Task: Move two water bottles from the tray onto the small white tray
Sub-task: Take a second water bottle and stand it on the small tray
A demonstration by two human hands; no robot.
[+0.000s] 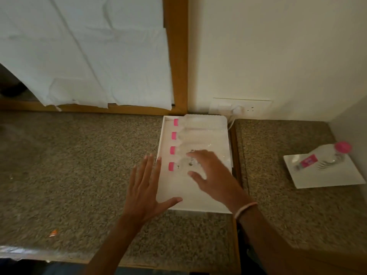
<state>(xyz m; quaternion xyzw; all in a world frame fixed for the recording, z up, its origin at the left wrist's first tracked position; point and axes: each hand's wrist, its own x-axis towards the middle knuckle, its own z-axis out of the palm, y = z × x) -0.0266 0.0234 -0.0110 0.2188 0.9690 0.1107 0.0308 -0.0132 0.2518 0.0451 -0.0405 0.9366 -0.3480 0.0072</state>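
Your left hand (146, 187) is hovering flat and empty at the tray (195, 203) edge while your right hand (210, 171) is spreading, gripping nothing, over the nearest bottle (179, 166); one bottle (325, 155) is already lying on the small tray (337, 179), so take this one mid-body.

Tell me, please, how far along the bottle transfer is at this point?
One bottle already lies on the small white tray. The right hand reaches, open, over the nearest of four bottles in the big tray; left hand empty. One remains.
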